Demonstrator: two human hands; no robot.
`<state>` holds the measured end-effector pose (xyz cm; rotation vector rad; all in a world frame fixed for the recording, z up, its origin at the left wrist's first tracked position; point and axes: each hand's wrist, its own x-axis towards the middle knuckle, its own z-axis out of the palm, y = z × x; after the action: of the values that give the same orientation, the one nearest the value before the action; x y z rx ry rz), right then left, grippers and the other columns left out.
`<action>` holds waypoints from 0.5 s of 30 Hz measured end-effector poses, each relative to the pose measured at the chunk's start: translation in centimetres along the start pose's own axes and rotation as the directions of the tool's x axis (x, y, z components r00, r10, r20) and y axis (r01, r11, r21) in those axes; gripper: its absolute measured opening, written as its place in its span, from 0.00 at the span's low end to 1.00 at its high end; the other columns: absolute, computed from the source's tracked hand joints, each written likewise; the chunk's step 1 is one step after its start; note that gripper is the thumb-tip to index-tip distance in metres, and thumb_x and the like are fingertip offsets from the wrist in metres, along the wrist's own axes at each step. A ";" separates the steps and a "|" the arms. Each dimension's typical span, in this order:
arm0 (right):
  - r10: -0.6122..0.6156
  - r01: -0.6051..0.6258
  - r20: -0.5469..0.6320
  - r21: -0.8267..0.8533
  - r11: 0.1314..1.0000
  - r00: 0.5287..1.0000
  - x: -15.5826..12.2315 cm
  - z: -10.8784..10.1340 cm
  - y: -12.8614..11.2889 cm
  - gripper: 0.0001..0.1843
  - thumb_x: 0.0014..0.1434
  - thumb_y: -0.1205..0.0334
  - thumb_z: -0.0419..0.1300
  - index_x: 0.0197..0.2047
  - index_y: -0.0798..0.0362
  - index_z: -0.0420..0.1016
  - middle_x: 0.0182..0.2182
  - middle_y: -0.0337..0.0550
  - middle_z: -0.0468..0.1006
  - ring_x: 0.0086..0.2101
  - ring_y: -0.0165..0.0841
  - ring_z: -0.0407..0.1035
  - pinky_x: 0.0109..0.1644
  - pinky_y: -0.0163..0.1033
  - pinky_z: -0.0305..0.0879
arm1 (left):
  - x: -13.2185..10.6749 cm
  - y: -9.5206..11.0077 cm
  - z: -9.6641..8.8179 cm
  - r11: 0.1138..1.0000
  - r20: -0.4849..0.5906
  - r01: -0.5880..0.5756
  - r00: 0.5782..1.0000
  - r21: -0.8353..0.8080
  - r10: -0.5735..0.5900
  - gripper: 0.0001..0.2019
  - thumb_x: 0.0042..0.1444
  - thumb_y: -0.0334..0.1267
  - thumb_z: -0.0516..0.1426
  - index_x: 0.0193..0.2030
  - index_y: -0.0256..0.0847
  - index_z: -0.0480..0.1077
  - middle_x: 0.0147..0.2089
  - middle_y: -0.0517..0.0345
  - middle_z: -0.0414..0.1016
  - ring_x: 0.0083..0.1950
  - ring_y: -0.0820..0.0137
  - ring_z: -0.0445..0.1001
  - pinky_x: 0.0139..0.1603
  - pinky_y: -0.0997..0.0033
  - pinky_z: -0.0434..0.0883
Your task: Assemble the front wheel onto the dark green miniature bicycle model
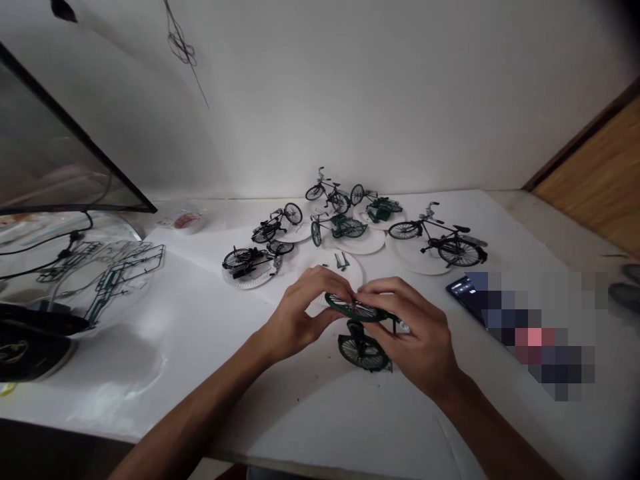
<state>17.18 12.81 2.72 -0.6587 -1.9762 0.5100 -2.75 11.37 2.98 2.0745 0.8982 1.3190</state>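
Between my two hands is a dark green model bicycle (364,352), held over the white table near its front. My left hand (305,310) pinches the rim of its upper wheel (345,307) from the left, thumb below and fingers on top. From the right, my right hand (413,327) is closed around the frame, with its fingertips at the middle of the same wheel. The other wheel hangs lower, toward me. Much of the frame and the handlebar is hidden behind my right hand. Just beyond, small green parts (341,261) lie on a paper plate (357,275).
Several model bicycles (463,243) stand or lie on paper plates at the back. Green plastic part frames (107,287) lie at left, beside a black object (35,343) and a monitor (65,147). A phone (465,297) lies at right. A white wall (350,87) closes the back.
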 end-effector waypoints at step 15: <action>0.052 -0.031 0.103 -0.190 0.981 0.993 0.2 -0.8 1.3 0.08 0.62 0.69 0.62 0.44 0.50 0.73 0.39 0.45 0.78 0.43 0.38 0.72 0.49 0.46 0.70 | 0.1 -6.6 -5.0 0.714 0.174 0.032 0.961 0.700 -0.214 0.08 0.67 0.35 0.54 0.43 0.37 0.74 0.42 0.48 0.77 0.43 0.63 0.73 0.47 0.61 0.67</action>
<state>18.11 14.01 2.39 -0.8066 -2.1335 0.3929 -9.01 16.06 0.30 2.5845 1.5611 0.6557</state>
